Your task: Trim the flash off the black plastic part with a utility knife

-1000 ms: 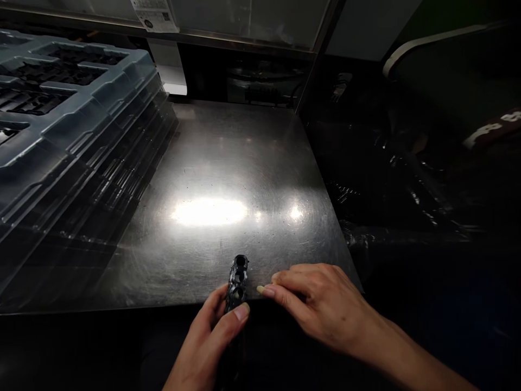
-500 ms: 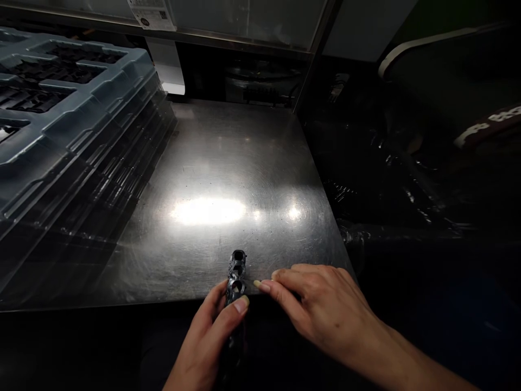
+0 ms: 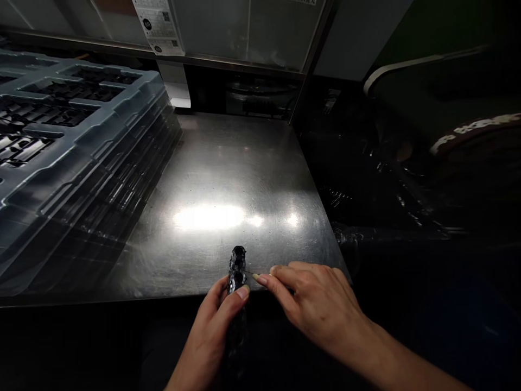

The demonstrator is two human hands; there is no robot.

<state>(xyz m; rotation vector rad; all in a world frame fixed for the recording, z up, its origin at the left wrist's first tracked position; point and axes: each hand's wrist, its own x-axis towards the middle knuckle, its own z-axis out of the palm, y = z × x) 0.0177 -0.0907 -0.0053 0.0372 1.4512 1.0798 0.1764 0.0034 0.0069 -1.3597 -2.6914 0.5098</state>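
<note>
1. The left hand (image 3: 211, 331) is closed around a long, narrow black plastic part with round holes along its length (image 3: 237, 269), thumb pressed on its right side and fingers wrapped on its left.
2. That black part stands over the near edge of the scratched, shiny steel tabletop (image 3: 228, 174), its far end reaching over the metal and its near end lost in the dark below the edge.
3. The right hand (image 3: 317, 307) lies just right of the part, fingers curled loosely, knuckles up. Its forefinger and thumb tips are pinched together beside the part's upper end; a very thin pale strand seems to run from them to the part, too fine to be sure of.
4. On the tabletop's left side sits a tall stack of grey-blue moulded plastic trays (image 3: 77, 141), whose compartments hold dark pieces too small to make out.
5. Behind the tabletop rises a glass panel with a white printed label (image 3: 157, 24) stuck near its lower edge.
6. Right of the tabletop, crumpled black plastic sheeting (image 3: 391, 184) glints in the shadow.
</note>
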